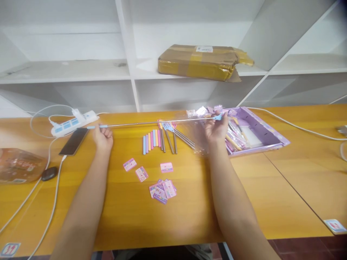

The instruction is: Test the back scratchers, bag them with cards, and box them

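A telescopic back scratcher [151, 123] stretches level between my hands, its thin metal rod drawn out long. My left hand [103, 139] is closed around its light blue handle. At the other end my right hand [217, 128] grips the blue claw head. Below the rod, several coloured handles [151, 142] lie side by side in a row. Metal rods with claw heads [168, 127] in blue, pink and yellow are heaped beside them. Small pink and purple cards [162, 190] lie nearer to me, some overlapping in a pile.
Behind my right hand, a purple box [268, 131] holds wrapped back scratchers; clear plastic bags [199, 139] lie against it. On the left are a power strip [74, 123], a phone [74, 141], cables and an orange package [21, 165]. A taped carton [200, 63] sits on the shelf.
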Tool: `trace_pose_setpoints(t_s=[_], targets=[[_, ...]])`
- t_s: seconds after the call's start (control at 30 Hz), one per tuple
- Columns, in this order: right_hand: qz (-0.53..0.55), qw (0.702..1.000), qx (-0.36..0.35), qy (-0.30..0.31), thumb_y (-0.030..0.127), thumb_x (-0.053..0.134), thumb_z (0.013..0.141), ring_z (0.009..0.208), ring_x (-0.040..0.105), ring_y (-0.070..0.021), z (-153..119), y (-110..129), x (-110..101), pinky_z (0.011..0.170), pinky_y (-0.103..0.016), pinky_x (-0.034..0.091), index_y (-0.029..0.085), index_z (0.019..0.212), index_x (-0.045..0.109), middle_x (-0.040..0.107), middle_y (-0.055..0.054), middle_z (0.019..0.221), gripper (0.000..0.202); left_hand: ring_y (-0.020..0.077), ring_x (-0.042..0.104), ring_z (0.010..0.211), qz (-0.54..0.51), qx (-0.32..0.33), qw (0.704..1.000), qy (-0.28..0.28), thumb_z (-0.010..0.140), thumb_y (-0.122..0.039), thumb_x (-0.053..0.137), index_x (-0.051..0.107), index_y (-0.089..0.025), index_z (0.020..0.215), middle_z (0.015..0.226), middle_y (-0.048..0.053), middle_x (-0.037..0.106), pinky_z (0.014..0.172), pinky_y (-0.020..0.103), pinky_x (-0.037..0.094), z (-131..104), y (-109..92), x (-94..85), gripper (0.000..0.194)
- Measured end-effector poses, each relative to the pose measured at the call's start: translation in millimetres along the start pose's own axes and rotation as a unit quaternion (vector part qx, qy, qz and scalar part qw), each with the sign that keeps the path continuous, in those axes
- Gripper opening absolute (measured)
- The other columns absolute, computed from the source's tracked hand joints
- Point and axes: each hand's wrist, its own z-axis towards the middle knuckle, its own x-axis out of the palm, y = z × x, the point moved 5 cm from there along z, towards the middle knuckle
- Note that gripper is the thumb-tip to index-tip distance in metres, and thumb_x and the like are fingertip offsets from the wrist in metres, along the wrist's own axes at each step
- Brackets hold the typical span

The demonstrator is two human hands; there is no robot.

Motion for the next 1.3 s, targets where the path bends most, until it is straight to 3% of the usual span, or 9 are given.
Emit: trace_pose_setpoints(t_s=[0.23, 0.37, 0.47, 0.53, 0.6, 0.7, 0.83, 1.03, 1.3], targets=[[-0.067, 0.997, -0.038, -0.026, 0.044, 0.070, 0.104, 0.054, 0.042, -0.0030, 2.9, -3.2, 1.0, 0.050, -0.012, 0.044, 0.019, 0.096, 0.070, 0.059, 0.005, 0.079, 0.026, 0.0062, 0.020, 0.040, -0.008, 0.031, 0.996, -0.084, 0.114, -0.036, 0.049, 0.047, -0.020, 0.081, 0.053, -0.012, 0.025, 0.040, 0.020, 0.013, 3.2, -0.5, -6.8, 0.037], [-0.114, 0.992, -0.034, -0.032, 0.046, 0.071, 0.102, 0.050, 0.036, -0.0023, -7.9, -13.4, 16.7, 0.045, -0.012, 0.035, 0.022, 0.102, 0.071, 0.059, 0.007, 0.080, 0.024, 0.0056, 0.021, 0.040, -0.003, 0.026, 0.998, -0.058, 0.109, -0.038, 0.063, 0.047, -0.020, 0.080, 0.054, -0.012, 0.027, 0.040, 0.019, 0.014, -12.4, 9.3, 10.8, 0.037], [-0.100, 0.995, 0.020, -0.022, 0.044, 0.077, 0.099, 0.048, 0.035, -0.0024, -35.7, -50.9, 43.5, 0.040, -0.013, 0.027, 0.023, 0.101, 0.071, 0.048, 0.010, 0.069, 0.022, 0.0061, 0.022, 0.041, -0.013, -0.024, 1.000, 0.012, 0.105, -0.041, 0.072, 0.049, -0.020, 0.081, 0.054, -0.012, 0.027, 0.041, 0.019, 0.017, -48.2, 38.7, 40.0, 0.039], [-0.095, 0.992, 0.076, 0.013, 0.047, 0.079, 0.097, 0.050, 0.039, -0.0031, -63.5, -87.9, 68.8, 0.041, -0.013, 0.030, 0.022, 0.103, 0.071, 0.044, 0.010, 0.067, 0.027, 0.0066, 0.025, 0.042, -0.028, -0.070, 0.996, 0.054, 0.103, -0.042, 0.075, 0.051, -0.020, 0.083, 0.055, -0.012, 0.029, 0.042, 0.019, 0.021, -75.5, 60.8, 57.4, 0.038], [-0.075, 0.993, 0.085, 0.016, 0.050, 0.080, 0.097, 0.053, 0.044, -0.0032, -91.1, -118.0, 90.4, 0.043, -0.013, 0.035, 0.023, 0.105, 0.071, 0.049, 0.009, 0.071, 0.030, 0.0072, 0.028, 0.042, -0.054, -0.102, 0.992, 0.043, 0.106, -0.044, 0.071, 0.054, -0.020, 0.085, 0.055, -0.011, 0.031, 0.042, 0.020, 0.024, -94.9, 75.1, 63.5, 0.036], [-0.067, 0.993, 0.097, 0.010, 0.051, 0.078, 0.098, 0.053, 0.045, -0.0041, -119.6, -143.9, 110.8, 0.045, -0.014, 0.039, 0.023, 0.103, 0.070, 0.051, 0.008, 0.071, 0.029, 0.0077, 0.025, 0.041, -0.067, -0.104, 0.992, 0.016, 0.112, -0.043, 0.060, 0.054, -0.020, 0.085, 0.052, -0.011, 0.027, 0.041, 0.021, 0.024, -103.9, 76.0, 59.9, 0.036], [-0.078, 0.991, 0.106, 0.000, 0.049, 0.075, 0.100, 0.052, 0.043, -0.0045, -127.7, -146.2, 114.2, 0.045, -0.015, 0.039, 0.022, 0.098, 0.069, 0.054, 0.007, 0.072, 0.027, 0.0080, 0.025, 0.042, -0.075, -0.105, 0.992, 0.010, 0.115, -0.042, 0.051, 0.051, -0.020, 0.082, 0.052, -0.010, 0.027, 0.042, 0.021, 0.025, -101.8, 67.3, 54.9, 0.039], [-0.084, 0.992, 0.089, -0.002, 0.048, 0.075, 0.100, 0.055, 0.044, -0.0043, -120.2, -140.3, 105.5, 0.045, -0.016, 0.038, 0.023, 0.096, 0.069, 0.059, 0.005, 0.081, 0.026, 0.0082, 0.027, 0.044, -0.074, -0.075, 0.994, 0.023, 0.109, -0.046, 0.063, 0.053, -0.020, 0.083, 0.055, -0.010, 0.027, 0.043, 0.021, 0.026, -108.0, 62.9, 62.9, 0.038], [-0.085, 0.990, 0.109, 0.015, 0.057, 0.073, 0.100, 0.051, 0.031, -0.0077, -140.6, -153.6, 115.3, 0.047, -0.020, 0.031, 0.023, 0.098, 0.072, 0.036, 0.009, 0.061, 0.034, 0.0085, 0.026, 0.046, -0.038, -0.026, 0.997, 0.064, 0.106, -0.049, 0.068, 0.058, -0.021, 0.084, 0.059, -0.009, 0.026, 0.045, 0.022, 0.030, -134.9, 54.0, 83.5, 0.037]])
